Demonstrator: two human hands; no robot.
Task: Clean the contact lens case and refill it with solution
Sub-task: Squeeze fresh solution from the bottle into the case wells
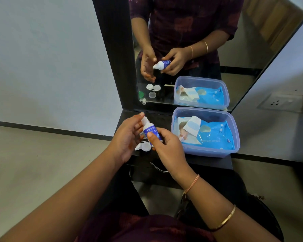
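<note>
My right hand (166, 145) grips a small blue-and-white solution bottle (151, 131), tilted with its white nozzle up and to the left. My left hand (128, 137) is beside the nozzle with relaxed fingers, the fingertips touching the bottle's white top. Under both hands, the white contact lens case (143, 147) lies on the dark shelf (210, 160) and is partly hidden. The mirror (191, 32) reflects the case with both wells uncovered, and a green lid, a clear lid and a small clear cap lying near the glass.
A translucent lilac plastic tub (235, 126) stands on the shelf to the right, holding a blue pack of wet wipes (215, 135). A metal drawer handle (158, 168) is below the shelf edge. A wall socket (280, 102) sits at the far right.
</note>
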